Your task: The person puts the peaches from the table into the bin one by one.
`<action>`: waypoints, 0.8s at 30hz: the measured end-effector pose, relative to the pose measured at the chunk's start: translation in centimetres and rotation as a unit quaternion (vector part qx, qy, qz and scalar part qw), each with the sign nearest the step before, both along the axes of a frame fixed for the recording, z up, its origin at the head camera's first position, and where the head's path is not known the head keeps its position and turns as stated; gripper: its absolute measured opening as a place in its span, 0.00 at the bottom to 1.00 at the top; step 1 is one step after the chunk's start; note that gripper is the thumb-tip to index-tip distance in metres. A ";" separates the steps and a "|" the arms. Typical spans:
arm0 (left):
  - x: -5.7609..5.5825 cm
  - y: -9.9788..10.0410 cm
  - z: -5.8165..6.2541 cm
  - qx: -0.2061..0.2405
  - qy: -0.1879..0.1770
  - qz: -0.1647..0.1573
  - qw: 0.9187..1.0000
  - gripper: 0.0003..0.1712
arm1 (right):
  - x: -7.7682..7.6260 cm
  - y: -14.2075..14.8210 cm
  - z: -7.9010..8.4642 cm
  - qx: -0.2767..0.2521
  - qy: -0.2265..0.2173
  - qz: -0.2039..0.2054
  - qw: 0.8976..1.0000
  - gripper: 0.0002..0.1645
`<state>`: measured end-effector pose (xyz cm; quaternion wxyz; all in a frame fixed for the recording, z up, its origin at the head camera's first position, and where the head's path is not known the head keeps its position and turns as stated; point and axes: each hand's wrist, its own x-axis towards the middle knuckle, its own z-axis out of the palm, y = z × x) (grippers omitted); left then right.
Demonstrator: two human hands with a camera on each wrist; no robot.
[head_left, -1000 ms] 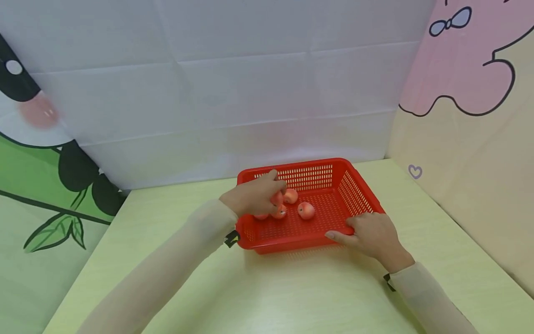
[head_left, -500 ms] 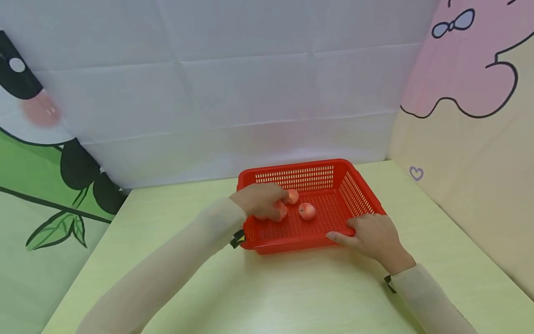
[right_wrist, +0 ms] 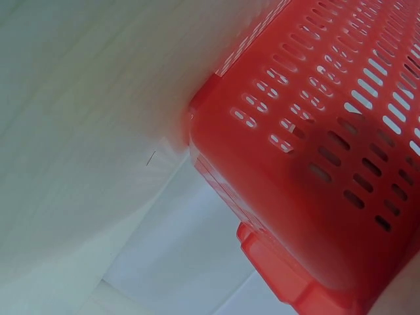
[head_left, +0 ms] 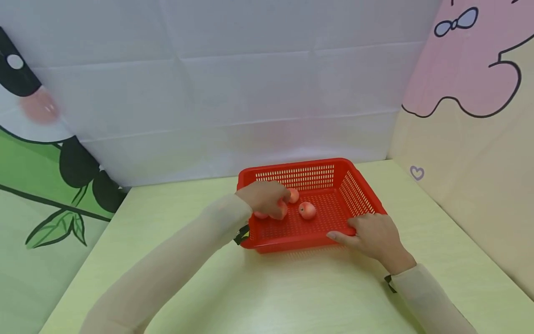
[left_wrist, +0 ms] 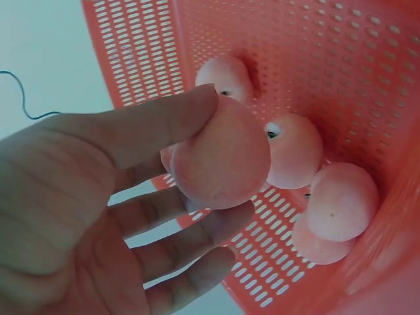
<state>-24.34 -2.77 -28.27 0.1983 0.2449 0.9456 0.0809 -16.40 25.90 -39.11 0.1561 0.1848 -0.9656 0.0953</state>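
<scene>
A red plastic basket [head_left: 300, 242] with slotted walls stands on the table, and pinkish-red peaches lie inside it. My left hand [head_left: 264, 197] reaches into its left side and pinches one peach [left_wrist: 226, 157] between thumb and fingers. Beyond that fruit, the left wrist view shows several more, among them a peach [left_wrist: 295, 154] close by and a peach [left_wrist: 344, 203] overlapping another. One peach [head_left: 307, 210] sits apart near the basket's middle. At the front right corner, my right hand [head_left: 371, 236] grips the basket rim; its fingers are mostly out of the right wrist view.
The pale wood-grain table [head_left: 292, 297] extends around the basket. A whitish cloth wall [head_left: 250, 93] rises behind it, with printed cartoon panels at left and right. A thin dark cable [left_wrist: 26, 102] shows at the left edge of the left wrist view.
My left hand has moved slightly right and lower into the basket, the peach still in its fingers. My right hand keeps its grip on the rim.
</scene>
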 end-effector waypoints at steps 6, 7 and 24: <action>-0.1 0.6 -0.6 0.006 -0.028 0.043 0.999 0.24 | 0.1 0.0 -0.1 -0.005 0.013 0.000 1.000 0.42; -0.2 0.7 -0.8 0.004 -0.032 0.051 0.998 0.24 | 0.1 0.0 -0.1 -0.005 0.014 0.002 1.000 0.42; 0.1 1.2 -0.9 -0.090 -0.064 0.083 0.990 0.22 | -0.1 0.1 -0.7 -0.007 0.021 0.009 1.000 0.42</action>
